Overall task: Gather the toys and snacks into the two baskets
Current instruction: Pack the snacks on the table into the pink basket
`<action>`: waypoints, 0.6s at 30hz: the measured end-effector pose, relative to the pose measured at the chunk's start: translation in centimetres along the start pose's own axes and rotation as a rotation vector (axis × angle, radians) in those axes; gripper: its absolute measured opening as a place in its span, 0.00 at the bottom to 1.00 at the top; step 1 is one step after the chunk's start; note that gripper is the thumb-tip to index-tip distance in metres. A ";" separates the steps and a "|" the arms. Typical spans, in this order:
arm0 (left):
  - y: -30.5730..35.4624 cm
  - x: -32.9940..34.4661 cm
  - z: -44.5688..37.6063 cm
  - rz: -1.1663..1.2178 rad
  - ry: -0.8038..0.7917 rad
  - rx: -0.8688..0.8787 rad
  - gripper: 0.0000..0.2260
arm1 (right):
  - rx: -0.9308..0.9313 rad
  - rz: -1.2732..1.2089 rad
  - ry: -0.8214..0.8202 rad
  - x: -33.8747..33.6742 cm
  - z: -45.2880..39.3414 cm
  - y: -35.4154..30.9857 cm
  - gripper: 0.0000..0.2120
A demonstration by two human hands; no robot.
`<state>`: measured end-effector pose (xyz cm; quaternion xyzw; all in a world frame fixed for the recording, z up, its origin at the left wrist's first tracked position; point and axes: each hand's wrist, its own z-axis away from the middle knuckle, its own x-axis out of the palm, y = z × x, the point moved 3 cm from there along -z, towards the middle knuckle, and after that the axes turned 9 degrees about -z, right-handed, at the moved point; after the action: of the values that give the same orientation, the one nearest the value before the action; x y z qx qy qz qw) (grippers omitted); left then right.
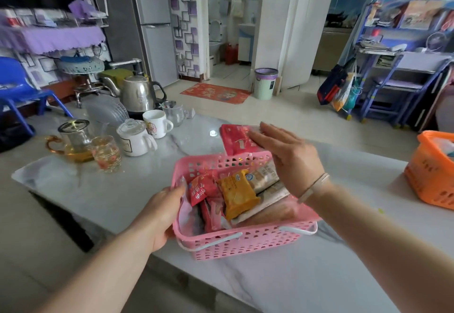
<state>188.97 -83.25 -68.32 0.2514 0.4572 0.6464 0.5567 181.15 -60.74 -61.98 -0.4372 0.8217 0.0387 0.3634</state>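
A pink plastic basket (245,244) stands on the marble table, filled with snack packets: a yellow packet (237,193), a red packet (200,187) and beige wrapped bars (265,175). My left hand (162,212) grips the basket's left rim. My right hand (287,155) hovers flat over the basket's far right corner, fingers apart, its fingertips over a red snack pack (233,140) that lies on the table just behind the basket. An orange basket (427,177) sits at the table's right edge, its contents mostly cut off.
Tea things crowd the table's left end: a glass teapot (73,140), a glass cup (106,153), a white lidded pot (134,140), a mug (156,123) and a steel kettle (138,94). The table's near edge runs diagonally below my left arm.
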 end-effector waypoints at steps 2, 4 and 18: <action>0.0 -0.2 0.7 -0.006 -0.006 0.002 0.15 | -0.033 0.137 -0.180 1.2 0.3 -2.0 0.29; -0.1 -0.5 1.5 -0.012 -0.002 0.004 0.15 | 0.060 0.173 -0.529 2.6 1.1 -2.8 0.27; -1.1 -1.3 0.8 -0.039 0.017 -0.047 0.17 | 0.303 -0.076 -0.618 3.5 1.5 -0.6 0.31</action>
<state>190.49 -84.25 -68.67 0.2236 0.4516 0.6480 0.5710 181.23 -62.97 -65.10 -0.3763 0.6522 0.0331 0.6572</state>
